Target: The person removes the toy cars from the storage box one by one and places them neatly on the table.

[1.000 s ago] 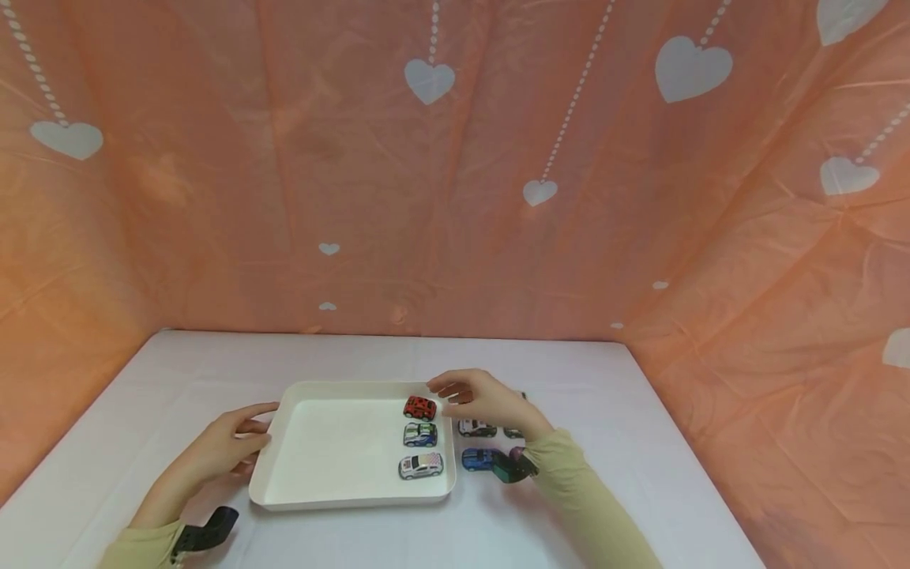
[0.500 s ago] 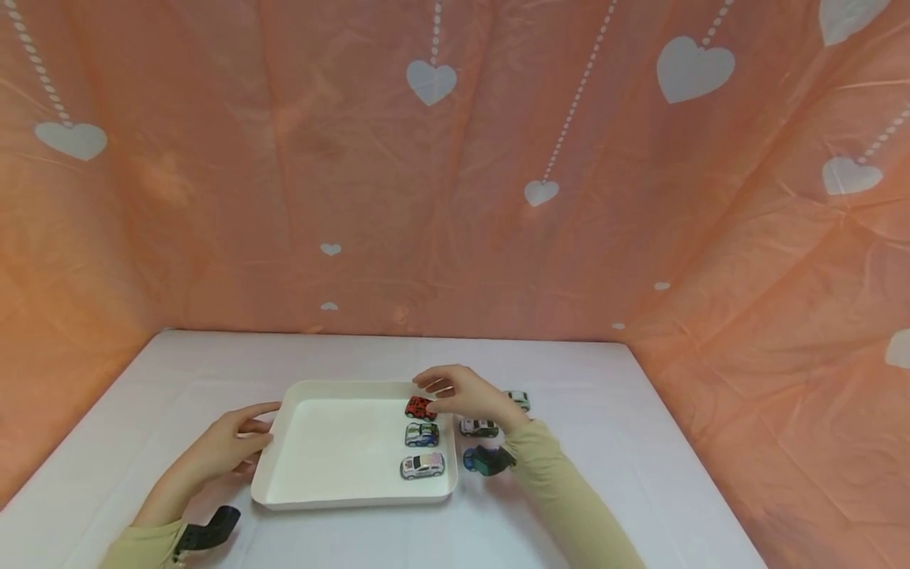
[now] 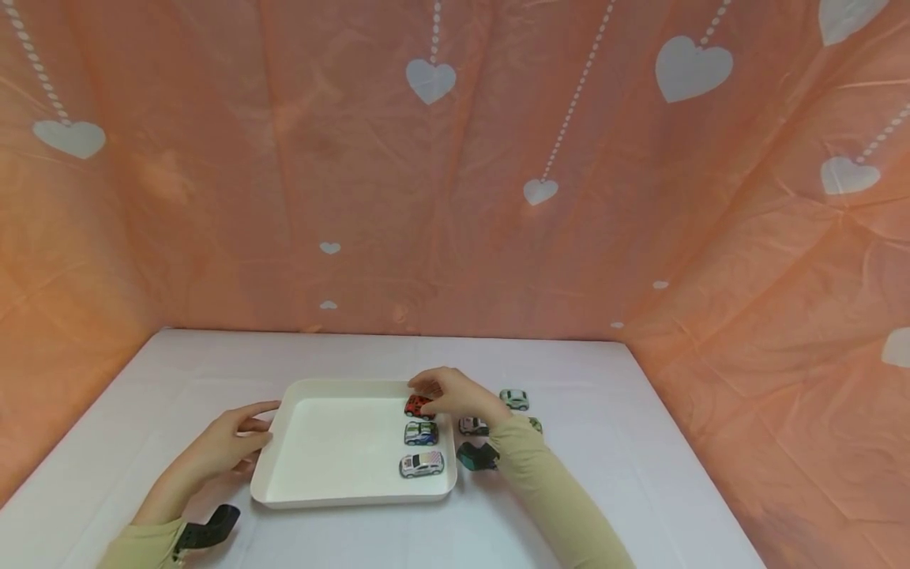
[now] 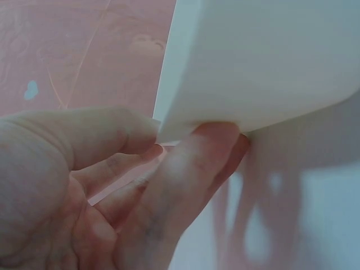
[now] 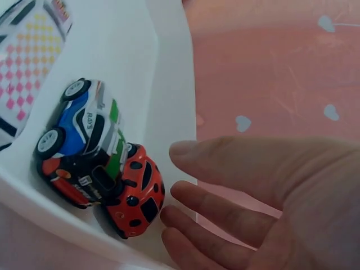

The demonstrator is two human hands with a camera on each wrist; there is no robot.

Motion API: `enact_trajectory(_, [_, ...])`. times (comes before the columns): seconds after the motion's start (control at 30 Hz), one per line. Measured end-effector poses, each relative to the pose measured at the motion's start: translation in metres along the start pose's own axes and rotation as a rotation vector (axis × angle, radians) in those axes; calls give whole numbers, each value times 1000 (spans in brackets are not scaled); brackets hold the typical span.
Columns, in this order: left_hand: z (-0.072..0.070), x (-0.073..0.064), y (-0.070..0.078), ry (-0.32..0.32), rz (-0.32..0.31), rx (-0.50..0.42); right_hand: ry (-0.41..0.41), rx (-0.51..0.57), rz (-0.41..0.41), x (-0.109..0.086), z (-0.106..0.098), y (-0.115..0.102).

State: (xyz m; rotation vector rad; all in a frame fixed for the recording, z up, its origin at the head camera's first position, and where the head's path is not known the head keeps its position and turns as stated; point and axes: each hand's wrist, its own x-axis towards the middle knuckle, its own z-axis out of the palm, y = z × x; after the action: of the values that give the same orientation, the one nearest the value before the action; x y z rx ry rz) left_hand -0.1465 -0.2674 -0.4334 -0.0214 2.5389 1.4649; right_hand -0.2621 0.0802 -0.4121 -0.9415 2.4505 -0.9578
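Observation:
A white rectangular tray (image 3: 351, 501) has three toy cars lined up along its right side. A red, black-spotted toy car (image 5: 138, 194) is at the back, a blue-white-green one (image 5: 87, 135) in the middle, and a silver checkered one (image 3: 421, 465) at the front. My left hand (image 3: 216, 450) pinches the tray's left edge between thumb and fingers; the left wrist view shows fingers against its wall. My right hand (image 3: 455, 393) reaches over the tray's back right corner, its extended fingers beside the red car. Whether they touch it, I cannot tell.
Right of the tray, a pale green toy car (image 3: 514, 399) and a white-and-black one (image 3: 473, 427) stand on the white tablecloth (image 3: 611, 490). Another toy car (image 3: 536, 425) is mostly behind the right wrist. An orange curtain with hearts (image 3: 398, 197) closes the back and sides.
My right hand has moved left from the tray's right edge to over the red car, partly covering it. The pale green car has come into view behind the arm. The left hand stays put.

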Motion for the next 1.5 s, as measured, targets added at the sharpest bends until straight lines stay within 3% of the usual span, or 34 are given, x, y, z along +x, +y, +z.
enact_trajectory(0.53, [1, 1, -2, 5, -16, 4, -80, -154, 61, 10, 5, -2])
enact_trajectory(0.77, [2, 3, -4, 12, -22, 30, -101, -134, 7, 15, 7, -2])
enact_trajectory(1.13, [1, 3, -5, 11, -6, 20, -131, 0, -12, 25, 11, 4])
enact_trajectory(1.5, [0, 1, -2, 11, -28, 13, -120, -62, 0, 25, 10, 6])
